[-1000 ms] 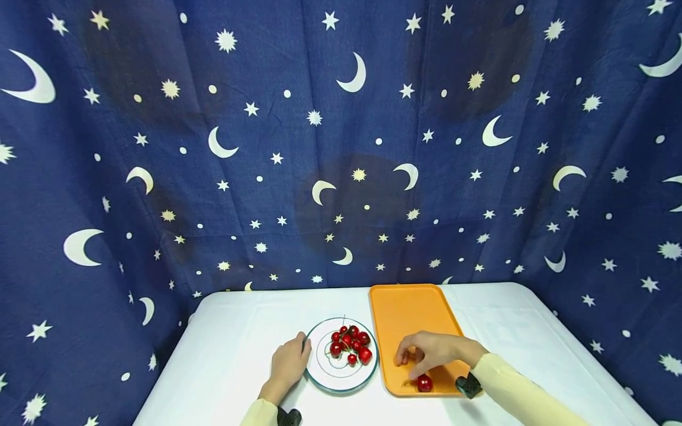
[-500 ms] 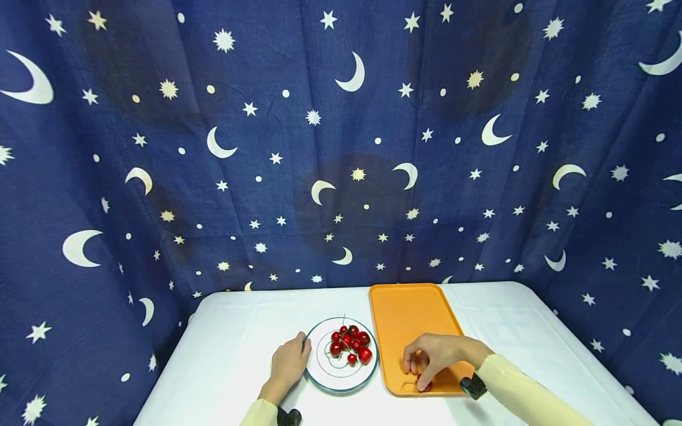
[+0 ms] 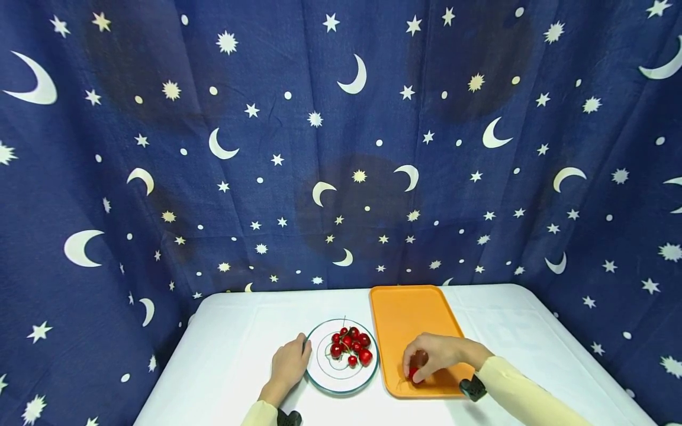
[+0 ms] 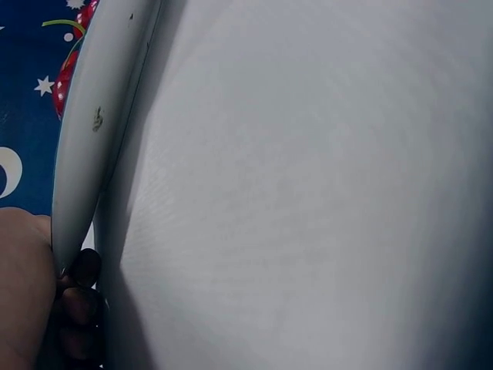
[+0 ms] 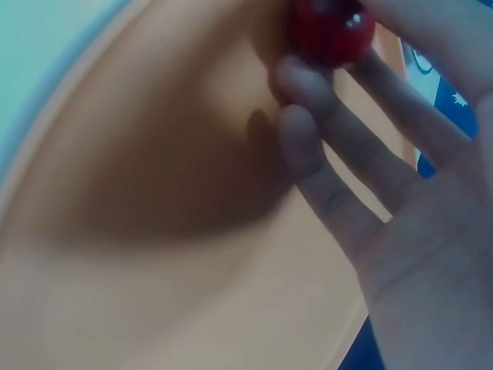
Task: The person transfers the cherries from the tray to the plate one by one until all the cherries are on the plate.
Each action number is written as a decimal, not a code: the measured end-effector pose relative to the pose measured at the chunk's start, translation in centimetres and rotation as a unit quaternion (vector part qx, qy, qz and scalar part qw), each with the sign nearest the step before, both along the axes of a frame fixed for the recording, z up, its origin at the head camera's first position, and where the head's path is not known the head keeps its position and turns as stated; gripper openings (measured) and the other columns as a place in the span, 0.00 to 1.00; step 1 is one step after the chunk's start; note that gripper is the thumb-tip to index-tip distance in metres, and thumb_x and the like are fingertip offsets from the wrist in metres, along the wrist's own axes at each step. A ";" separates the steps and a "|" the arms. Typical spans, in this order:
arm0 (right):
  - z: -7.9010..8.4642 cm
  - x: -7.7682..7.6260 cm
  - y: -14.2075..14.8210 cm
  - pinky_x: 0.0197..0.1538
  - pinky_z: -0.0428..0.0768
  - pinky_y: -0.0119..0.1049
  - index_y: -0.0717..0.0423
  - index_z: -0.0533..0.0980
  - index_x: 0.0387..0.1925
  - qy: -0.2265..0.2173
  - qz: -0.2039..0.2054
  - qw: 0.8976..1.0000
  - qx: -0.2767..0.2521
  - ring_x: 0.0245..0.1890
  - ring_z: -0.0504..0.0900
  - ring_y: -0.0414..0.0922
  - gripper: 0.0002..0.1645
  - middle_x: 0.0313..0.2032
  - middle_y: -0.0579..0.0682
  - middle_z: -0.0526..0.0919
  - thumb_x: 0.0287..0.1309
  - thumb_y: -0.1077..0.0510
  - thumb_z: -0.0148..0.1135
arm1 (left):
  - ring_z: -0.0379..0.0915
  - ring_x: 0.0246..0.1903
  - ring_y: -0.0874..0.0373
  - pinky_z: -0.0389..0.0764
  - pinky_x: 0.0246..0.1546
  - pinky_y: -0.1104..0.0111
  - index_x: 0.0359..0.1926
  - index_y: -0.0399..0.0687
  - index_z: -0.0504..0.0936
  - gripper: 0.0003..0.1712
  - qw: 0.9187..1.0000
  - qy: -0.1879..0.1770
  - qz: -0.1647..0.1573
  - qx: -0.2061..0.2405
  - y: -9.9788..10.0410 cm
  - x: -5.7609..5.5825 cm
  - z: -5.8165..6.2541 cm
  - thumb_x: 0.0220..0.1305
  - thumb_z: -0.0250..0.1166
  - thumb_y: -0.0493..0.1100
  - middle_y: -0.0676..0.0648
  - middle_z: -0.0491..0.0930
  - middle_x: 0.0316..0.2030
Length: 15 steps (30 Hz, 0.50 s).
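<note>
My right hand (image 3: 438, 354) is low over the near end of the orange tray (image 3: 410, 309). Between thumb and fingers it pinches a red cherry (image 5: 331, 37), whose stem trails onto the tray in the head view. The last two fingers curl loosely beneath in the right wrist view. My left hand (image 3: 289, 362) holds the left rim of a white plate (image 3: 322, 370) with a dark green edge, fingers tucked under it in the left wrist view. Several red cherries (image 3: 348, 343), some with green stems, lie heaped on the plate.
Plate and tray stand side by side, close together, on a table with a white cloth (image 3: 240, 331). A dark blue curtain (image 3: 288, 148) with moons and stars hangs behind and at both sides.
My right hand has come down on the single cherry, pinched it, and shifted it slightly left and away from the tray's near edge. The left hand and plate have stayed put.
</note>
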State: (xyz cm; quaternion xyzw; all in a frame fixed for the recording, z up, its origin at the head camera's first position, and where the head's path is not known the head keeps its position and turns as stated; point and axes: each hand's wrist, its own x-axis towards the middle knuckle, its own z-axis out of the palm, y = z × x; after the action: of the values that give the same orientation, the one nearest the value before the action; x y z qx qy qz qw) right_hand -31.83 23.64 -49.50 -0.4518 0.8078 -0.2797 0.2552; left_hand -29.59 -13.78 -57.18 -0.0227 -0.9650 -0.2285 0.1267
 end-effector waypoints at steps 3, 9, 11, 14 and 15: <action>0.0 -0.1 -0.2 0.40 0.81 0.27 0.52 0.84 0.47 0.038 0.011 0.999 -0.013 0.35 0.77 0.26 0.10 0.42 0.51 0.89 0.66 0.56 0.68 | 0.86 0.39 0.43 0.80 0.40 0.53 0.55 0.37 0.82 0.20 1.000 0.001 -0.001 0.001 -0.1 0.0 -0.2 0.76 0.56 0.49 0.39 0.89 0.41; 0.3 -0.1 -0.9 0.44 0.83 0.32 0.51 0.83 0.48 0.073 -0.033 0.997 -0.016 0.39 0.81 0.38 0.10 0.45 0.50 0.86 0.67 0.57 0.66 | 0.86 0.40 0.42 0.81 0.41 0.51 0.55 0.37 0.82 0.21 1.000 0.008 -0.002 0.003 0.0 0.1 -0.2 0.75 0.57 0.48 0.38 0.89 0.41; 0.4 -0.1 -1.1 0.45 0.82 0.32 0.51 0.82 0.47 0.068 -0.056 0.996 -0.016 0.40 0.82 0.42 0.09 0.45 0.50 0.85 0.67 0.57 0.66 | 0.86 0.40 0.42 0.81 0.41 0.51 0.55 0.37 0.82 0.21 1.000 0.010 -0.002 0.001 0.0 0.2 -0.1 0.75 0.57 0.48 0.38 0.89 0.41; 0.5 -0.4 -1.4 0.46 0.83 0.33 0.53 0.81 0.46 0.071 -0.077 0.994 -0.018 0.41 0.82 0.43 0.08 0.45 0.50 0.84 0.67 0.56 0.67 | 0.86 0.40 0.41 0.80 0.41 0.51 0.54 0.36 0.82 0.20 1.000 0.009 -0.002 0.005 0.1 0.3 0.0 0.75 0.57 0.48 0.37 0.89 0.41; 0.5 -0.5 -1.5 0.47 0.83 0.33 0.53 0.81 0.45 0.075 -0.079 0.994 -0.021 0.41 0.83 0.42 0.09 0.46 0.50 0.84 0.67 0.56 0.68 | 0.86 0.40 0.41 0.80 0.41 0.51 0.54 0.36 0.82 0.20 1.000 0.010 -0.002 0.006 0.1 0.3 0.0 0.75 0.57 0.48 0.37 0.88 0.41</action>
State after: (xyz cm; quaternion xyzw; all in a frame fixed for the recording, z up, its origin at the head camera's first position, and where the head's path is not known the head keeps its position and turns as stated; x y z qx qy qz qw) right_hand -32.30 22.10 -49.01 -0.4112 0.8520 -0.2810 0.1614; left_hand -29.29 -13.70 -57.18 -0.0260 -0.9622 -0.2343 0.1363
